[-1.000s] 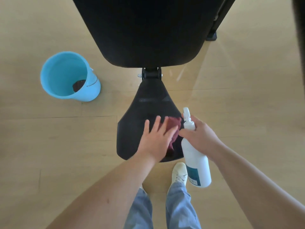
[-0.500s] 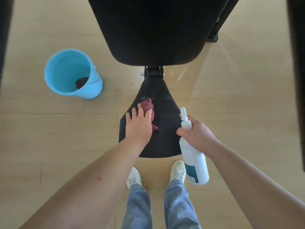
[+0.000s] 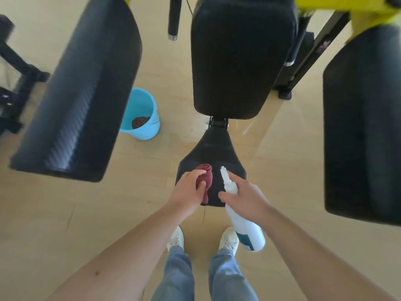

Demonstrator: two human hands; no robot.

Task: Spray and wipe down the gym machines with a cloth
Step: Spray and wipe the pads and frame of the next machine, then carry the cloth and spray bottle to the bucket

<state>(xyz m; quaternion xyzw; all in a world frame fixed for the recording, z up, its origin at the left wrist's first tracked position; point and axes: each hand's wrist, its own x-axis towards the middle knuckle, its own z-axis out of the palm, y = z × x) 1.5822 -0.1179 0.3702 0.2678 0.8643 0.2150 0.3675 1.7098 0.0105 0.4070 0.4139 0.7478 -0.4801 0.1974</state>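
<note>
The gym machine's black seat sits low in front of me, with its black back pad above it. My left hand grips a bunched dark red cloth over the seat's near left part. My right hand holds a white spray bottle by its neck, nozzle pointing up and away over the seat's near right edge.
Large black arm pads hang at the left and right on a yellow frame. A light blue bucket with a dark cloth inside stands on the wooden floor left of the seat. My white shoes stand below the seat.
My head rose, so the side pads and yellow frame came into view. My left hand drew the cloth back toward the seat's near edge and bunched it. The bottle stays in my right hand.
</note>
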